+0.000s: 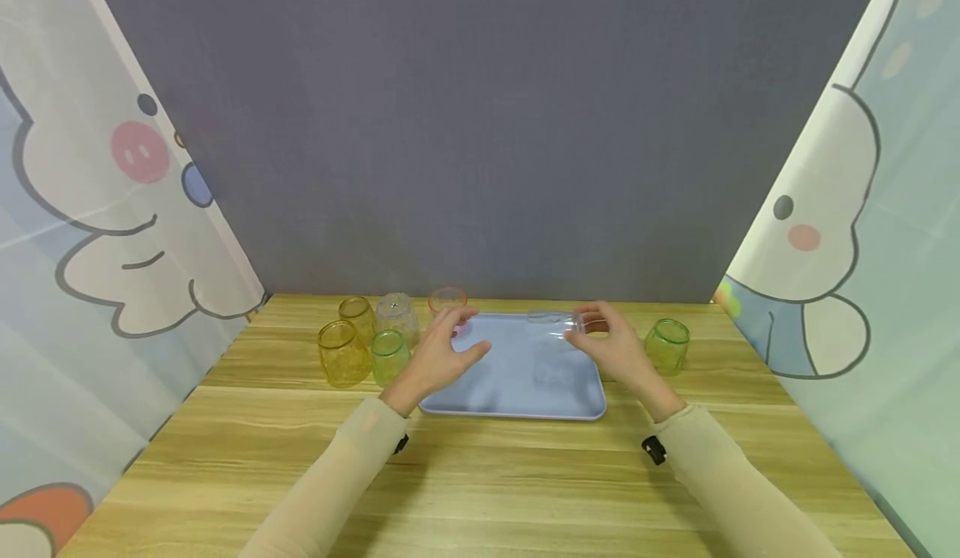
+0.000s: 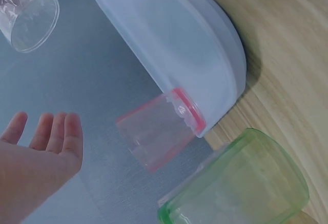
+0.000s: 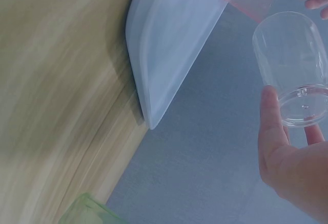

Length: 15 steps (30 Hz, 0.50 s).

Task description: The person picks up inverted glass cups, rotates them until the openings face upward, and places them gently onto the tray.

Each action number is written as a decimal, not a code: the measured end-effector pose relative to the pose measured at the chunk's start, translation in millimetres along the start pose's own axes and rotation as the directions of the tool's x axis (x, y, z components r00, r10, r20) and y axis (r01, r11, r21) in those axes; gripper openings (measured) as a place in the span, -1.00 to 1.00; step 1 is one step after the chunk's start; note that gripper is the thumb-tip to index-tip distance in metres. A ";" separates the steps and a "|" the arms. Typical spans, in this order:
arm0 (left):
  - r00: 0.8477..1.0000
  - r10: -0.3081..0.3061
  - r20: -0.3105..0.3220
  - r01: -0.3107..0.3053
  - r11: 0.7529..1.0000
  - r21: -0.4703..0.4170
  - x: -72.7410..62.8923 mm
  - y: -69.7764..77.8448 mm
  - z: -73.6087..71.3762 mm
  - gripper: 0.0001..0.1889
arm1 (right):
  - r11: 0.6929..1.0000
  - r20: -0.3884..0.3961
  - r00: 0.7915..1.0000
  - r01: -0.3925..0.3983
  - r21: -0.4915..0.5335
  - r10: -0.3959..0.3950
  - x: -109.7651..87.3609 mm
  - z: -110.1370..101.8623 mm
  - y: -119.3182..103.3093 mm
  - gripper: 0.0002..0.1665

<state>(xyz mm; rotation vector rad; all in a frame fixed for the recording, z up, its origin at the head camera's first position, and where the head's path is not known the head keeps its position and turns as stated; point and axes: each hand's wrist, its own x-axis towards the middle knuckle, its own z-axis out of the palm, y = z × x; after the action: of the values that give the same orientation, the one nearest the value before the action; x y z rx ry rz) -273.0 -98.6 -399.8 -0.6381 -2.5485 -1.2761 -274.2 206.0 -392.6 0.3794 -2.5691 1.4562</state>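
Note:
My right hand (image 1: pixel 617 348) grips a clear glass (image 1: pixel 553 323) near its base, thumb on one side and fingers on the other. The glass lies sideways in the air over the right part of a pale blue tray (image 1: pixel 517 383), its mouth turned left. Fingers spread and holding nothing, my left hand (image 1: pixel 435 360) hovers above the tray's left side. Behind it, at the far left corner of the tray, stands a pink-rimmed glass (image 2: pixel 161 131), partly hidden by that hand in the head view.
Left of the tray stand two yellow glasses (image 1: pixel 344 356), a clear glass (image 1: pixel 396 314) and a green glass (image 1: pixel 390 359), close together. Another green glass (image 1: pixel 667 346) stands right of the tray, beside my right wrist. A grey panel (image 1: pixel 487 141) rises behind the wooden table (image 1: pixel 517 475).

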 end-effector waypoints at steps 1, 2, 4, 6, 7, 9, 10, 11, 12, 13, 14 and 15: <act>1.000 -0.002 0.002 0.002 1.000 -0.007 0.0 0.1 -0.1 -0.38 | 1.000 -0.003 1.000 0.003 0.007 -0.003 0.0 0.4 0.2 -0.41; 1.000 -0.003 0.004 0.003 1.000 -0.018 -0.1 0.4 -0.1 -0.38 | 1.000 -0.005 1.000 0.006 0.016 -0.006 0.0 0.9 0.2 -0.40; 1.000 -0.005 0.007 0.005 0.999 -0.032 -0.2 0.8 0.0 -0.37 | 0.999 -0.009 1.000 0.014 0.032 -0.014 -0.3 1.7 -0.2 -0.40; 1.000 -0.002 0.007 0.002 0.999 -0.048 -0.2 1.6 0.2 -0.37 | 0.998 -0.013 1.000 0.025 0.050 -0.025 -0.6 2.6 -0.7 -0.41; 1.000 0.001 0.007 0.000 0.998 -0.056 0.1 1.7 0.5 -0.37 | 0.998 -0.018 0.999 0.028 0.060 -0.027 -0.8 3.1 -1.5 -0.41; 1.000 0.004 0.008 -0.004 0.997 -0.072 0.5 2.2 1.2 -0.37 | 0.996 -0.020 0.999 0.036 0.081 -0.034 -1.8 3.9 -3.2 -0.42; 1.000 0.006 0.010 -0.005 0.997 -0.082 0.7 2.4 1.5 -0.37 | 0.995 -0.018 0.999 0.037 0.092 -0.035 -2.4 4.2 -3.8 -0.42; 1.000 0.009 0.012 -0.008 0.996 -0.093 1.0 2.4 1.8 -0.37 | 0.994 -0.016 0.999 0.036 0.102 -0.035 -3.1 4.5 -4.7 -0.43; 1.000 0.010 0.014 -0.008 0.995 -0.102 1.4 2.1 2.2 -0.37 | 0.993 -0.013 0.999 0.034 0.114 -0.033 -3.9 4.8 -5.8 -0.43; 1.000 0.009 0.016 -0.007 0.994 -0.110 1.5 1.8 2.5 -0.37 | 0.992 -0.010 0.999 0.033 0.121 -0.032 -4.4 5.2 -6.3 -0.42; 1.000 0.007 0.019 -0.004 0.993 -0.119 1.5 1.9 2.7 -0.37 | 0.991 -0.006 1.000 0.031 0.129 -0.031 -4.7 5.7 -6.4 -0.42; 1.000 0.004 0.020 -0.002 0.992 -0.124 1.5 1.7 2.9 -0.37 | 0.990 -0.004 1.000 0.031 0.134 -0.030 -4.9 6.2 -6.4 -0.42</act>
<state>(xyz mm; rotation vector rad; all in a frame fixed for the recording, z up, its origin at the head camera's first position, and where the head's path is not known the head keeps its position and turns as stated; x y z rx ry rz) -273.5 -95.0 -399.8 -0.6823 -2.4973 -1.4437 -267.8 198.2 -391.8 0.4330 -2.4594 1.6230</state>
